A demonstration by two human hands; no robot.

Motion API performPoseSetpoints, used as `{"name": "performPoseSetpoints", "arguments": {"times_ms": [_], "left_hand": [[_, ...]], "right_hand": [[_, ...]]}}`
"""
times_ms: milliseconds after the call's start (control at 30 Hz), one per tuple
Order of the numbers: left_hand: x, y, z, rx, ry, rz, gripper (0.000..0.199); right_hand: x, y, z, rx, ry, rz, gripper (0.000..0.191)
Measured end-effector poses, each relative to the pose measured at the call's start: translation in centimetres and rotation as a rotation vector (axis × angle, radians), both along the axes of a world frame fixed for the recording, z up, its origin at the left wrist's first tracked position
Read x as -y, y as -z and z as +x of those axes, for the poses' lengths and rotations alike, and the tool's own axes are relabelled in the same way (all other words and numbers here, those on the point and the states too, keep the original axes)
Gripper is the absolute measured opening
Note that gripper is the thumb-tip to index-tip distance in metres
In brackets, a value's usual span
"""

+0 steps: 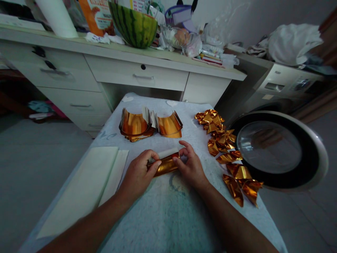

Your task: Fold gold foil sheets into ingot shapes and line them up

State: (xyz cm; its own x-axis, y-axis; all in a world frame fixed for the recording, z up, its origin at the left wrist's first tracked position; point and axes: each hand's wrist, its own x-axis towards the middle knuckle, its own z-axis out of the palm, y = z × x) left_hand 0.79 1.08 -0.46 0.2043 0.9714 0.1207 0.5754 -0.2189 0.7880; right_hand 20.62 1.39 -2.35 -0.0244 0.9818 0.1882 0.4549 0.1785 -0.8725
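Observation:
A shiny gold foil sheet [165,166], curled into a roll with a white inner side showing, lies between my hands over the cloth-covered table. My left hand [140,170] pinches its left end between thumb and fingers. At the right end, my right hand [190,165] has its thumb on the foil and its fingers raised and curved around the end. Beyond my hands stand two stacks of curved gold sheets, a left stack [135,124] and a right stack [169,125]. Folded gold foil pieces [221,135] run down the table's right side.
White paper sheets [81,188] lie on the left of the table [171,218]. Behind is a white drawer counter [163,72] with a cut watermelon [134,26], an orange packet [97,17] and bags. A washing machine's round open door [279,149] stands close by the right edge.

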Motion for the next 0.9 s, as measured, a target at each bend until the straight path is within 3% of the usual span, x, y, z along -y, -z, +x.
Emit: {"name": "performPoseSetpoints", "arguments": {"times_ms": [67,133,267,433,900], "left_hand": [[0.10,-0.10,0.04,0.045,-0.029,-0.039,0.006],[0.19,-0.16,0.08,0.092,-0.045,-0.043,0.017],[0.23,-0.17,0.09,0.107,-0.044,-0.040,0.038],[0.09,-0.03,-0.02,0.102,0.006,-0.067,0.017],[0.33,-0.51,0.02,0.100,0.055,-0.065,0.015]], "right_hand": [[-0.04,-0.16,0.14,-0.098,-0.027,-0.045,0.053],[-0.09,-0.34,0.26,-0.169,-0.047,-0.082,0.051],[-0.18,-0.60,0.48,-0.209,-0.084,-0.106,0.030],[-0.32,-0.39,0.60,-0.181,-0.070,-0.037,0.023],[-0.20,-0.65,0.72,-0.267,-0.098,-0.075,0.025]]}}
